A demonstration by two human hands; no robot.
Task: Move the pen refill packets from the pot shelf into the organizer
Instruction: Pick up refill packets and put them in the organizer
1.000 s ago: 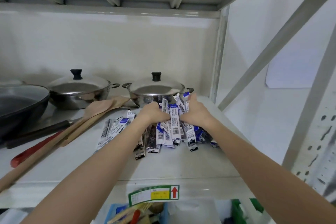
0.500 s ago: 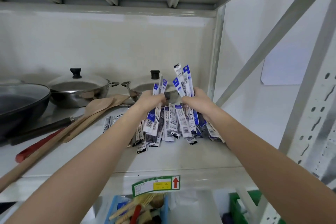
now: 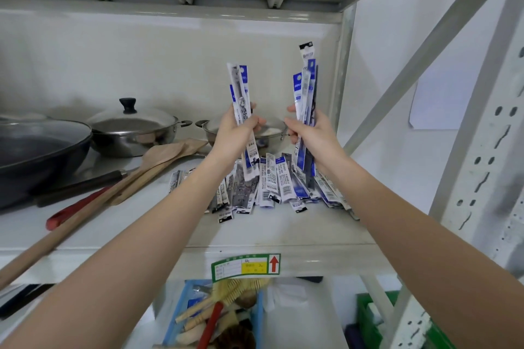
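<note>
My left hand (image 3: 232,136) grips a small bunch of white-and-blue pen refill packets (image 3: 240,88), held upright above the shelf. My right hand (image 3: 314,136) grips another upright bunch of packets (image 3: 306,79), a little taller. Between and below my hands, a heap of loose refill packets (image 3: 272,181) lies on the white pot shelf (image 3: 283,229), fanned out towards me. The organizer is not clearly in view.
Two lidded steel pots (image 3: 133,130) and a dark wok (image 3: 39,150) stand at the back left. Wooden spatulas (image 3: 158,159) and a red-handled tool (image 3: 73,210) lie on the shelf. Below are a blue bin of brushes (image 3: 221,317) and a green crate (image 3: 368,312). A diagonal brace (image 3: 419,62) runs at right.
Both hands have risen from the heap on the shelf, each lifting a bunch of packets upright and moving slightly apart. The heap below is smaller and more exposed.
</note>
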